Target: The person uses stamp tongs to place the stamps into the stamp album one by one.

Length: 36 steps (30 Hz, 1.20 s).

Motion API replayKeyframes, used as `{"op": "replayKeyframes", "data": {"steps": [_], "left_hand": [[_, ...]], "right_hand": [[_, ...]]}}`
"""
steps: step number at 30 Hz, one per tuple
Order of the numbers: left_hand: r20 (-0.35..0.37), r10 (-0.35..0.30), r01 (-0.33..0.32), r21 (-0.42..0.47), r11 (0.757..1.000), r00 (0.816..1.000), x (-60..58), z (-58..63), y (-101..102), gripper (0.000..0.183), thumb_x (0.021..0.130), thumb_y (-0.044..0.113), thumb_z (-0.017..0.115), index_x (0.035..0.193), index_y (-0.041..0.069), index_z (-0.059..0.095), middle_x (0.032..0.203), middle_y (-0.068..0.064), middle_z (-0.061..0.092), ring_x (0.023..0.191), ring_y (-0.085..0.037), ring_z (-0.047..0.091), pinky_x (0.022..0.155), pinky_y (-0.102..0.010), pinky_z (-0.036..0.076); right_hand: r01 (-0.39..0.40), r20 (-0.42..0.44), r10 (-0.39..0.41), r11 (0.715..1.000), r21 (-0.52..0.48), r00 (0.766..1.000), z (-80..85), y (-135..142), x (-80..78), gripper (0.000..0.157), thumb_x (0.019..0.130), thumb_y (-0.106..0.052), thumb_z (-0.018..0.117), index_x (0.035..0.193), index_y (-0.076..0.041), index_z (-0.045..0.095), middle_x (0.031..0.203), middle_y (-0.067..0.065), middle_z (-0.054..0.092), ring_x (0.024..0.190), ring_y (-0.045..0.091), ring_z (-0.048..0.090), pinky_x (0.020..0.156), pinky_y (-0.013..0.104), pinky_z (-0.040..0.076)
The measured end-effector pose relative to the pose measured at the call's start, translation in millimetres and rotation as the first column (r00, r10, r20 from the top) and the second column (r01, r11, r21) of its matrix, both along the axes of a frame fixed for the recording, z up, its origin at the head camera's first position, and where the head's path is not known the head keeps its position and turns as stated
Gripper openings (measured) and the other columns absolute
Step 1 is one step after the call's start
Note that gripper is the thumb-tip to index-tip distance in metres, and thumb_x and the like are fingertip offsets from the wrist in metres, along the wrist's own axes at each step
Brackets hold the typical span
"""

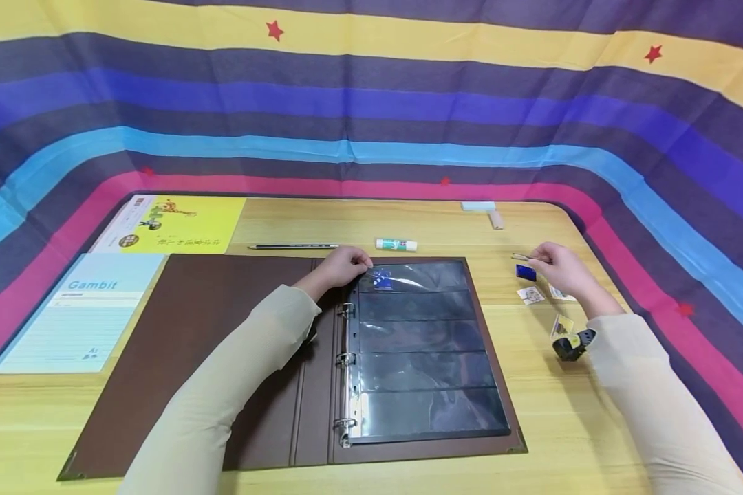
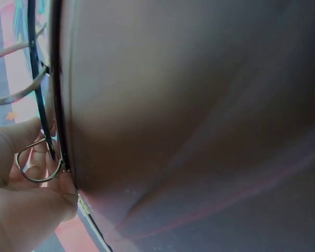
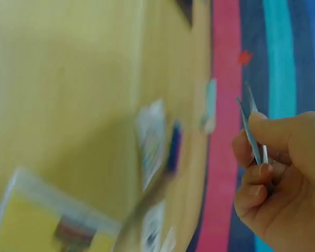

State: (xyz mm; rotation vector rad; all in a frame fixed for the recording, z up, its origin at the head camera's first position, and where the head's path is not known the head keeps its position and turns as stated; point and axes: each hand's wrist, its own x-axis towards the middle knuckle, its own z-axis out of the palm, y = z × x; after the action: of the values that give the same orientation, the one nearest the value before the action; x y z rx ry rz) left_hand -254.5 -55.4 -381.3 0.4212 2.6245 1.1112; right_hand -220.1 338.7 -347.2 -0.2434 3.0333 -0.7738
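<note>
My left hand [image 1: 345, 264] is at the top left corner of a black pocket page [image 1: 427, 337], pinching its edge beside the top ring [image 2: 39, 163]. The page sits in an open brown ring binder [image 1: 248, 344]. A blue stamp [image 1: 382, 279] shows in the left end of the page's top pocket. My right hand [image 1: 560, 267] holds metal tweezers [image 3: 252, 128], their tips apart with nothing between them. Just below the tweezers in the head view lies a dark blue stamp [image 1: 525, 272]. A pale stamp [image 1: 530, 295] and a yellowish stamp [image 1: 562, 324] lie nearer me.
Beyond the binder lie a pencil [image 1: 294, 246] and a glue stick [image 1: 396, 245]. An eraser [image 1: 495, 219] and a pale flat piece [image 1: 478, 205] are at the table's back edge. At the left are a yellow booklet [image 1: 204, 223] and a light blue notebook [image 1: 80, 309]. A striped cloth [image 1: 347, 117] hangs behind.
</note>
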Motion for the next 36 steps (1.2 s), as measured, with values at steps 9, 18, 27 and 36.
{"op": "replayKeyframes", "data": {"steps": [9,18,27,36], "left_hand": [[-0.007,-0.005,0.005,-0.002,1.0,1.0,-0.2,0.5,0.9,0.013,0.084,0.01,0.047,0.086,0.01,0.06,0.09,-0.001,0.054,0.083,-0.014,0.047,0.073,-0.029,0.039],[0.003,0.003,-0.003,0.008,1.0,1.0,-0.1,-0.2,0.7,0.013,0.084,0.01,0.047,0.085,0.01,0.06,0.089,0.0,0.054,0.082,-0.014,0.047,0.073,-0.03,0.039],[0.0,-0.009,0.009,0.008,1.0,1.0,-0.4,-1.9,1.9,0.013,0.084,0.011,0.047,0.085,0.011,0.06,0.09,0.0,0.054,0.084,-0.014,0.047,0.073,-0.03,0.039],[-0.011,-0.009,0.009,-0.005,1.0,1.0,-0.4,-1.3,0.8,0.012,0.084,0.012,0.047,0.086,0.011,0.059,0.091,0.0,0.054,0.083,-0.014,0.047,0.073,-0.03,0.039]], "right_hand": [[0.111,0.111,-0.129,0.982,0.151,0.985,-11.9,37.2,5.3,0.022,0.083,-0.019,0.046,0.088,0.003,0.05,0.081,0.016,0.051,0.067,0.025,0.045,0.054,0.034,0.036],[0.078,0.13,-0.097,0.987,0.144,0.987,-11.2,24.1,-2.9,0.02,0.084,-0.017,0.045,0.088,0.002,0.051,0.08,0.015,0.052,0.066,0.024,0.046,0.054,0.033,0.037],[0.04,0.111,-0.052,0.993,0.111,0.992,-9.3,8.8,-5.4,0.021,0.083,-0.019,0.048,0.089,0.001,0.051,0.081,0.016,0.052,0.069,0.026,0.046,0.057,0.036,0.036],[0.069,0.121,-0.084,0.99,0.12,0.989,-6.8,26.3,13.9,0.024,0.081,-0.022,0.05,0.083,0.002,0.051,0.074,0.011,0.052,0.062,0.021,0.045,0.053,0.033,0.036]]}}
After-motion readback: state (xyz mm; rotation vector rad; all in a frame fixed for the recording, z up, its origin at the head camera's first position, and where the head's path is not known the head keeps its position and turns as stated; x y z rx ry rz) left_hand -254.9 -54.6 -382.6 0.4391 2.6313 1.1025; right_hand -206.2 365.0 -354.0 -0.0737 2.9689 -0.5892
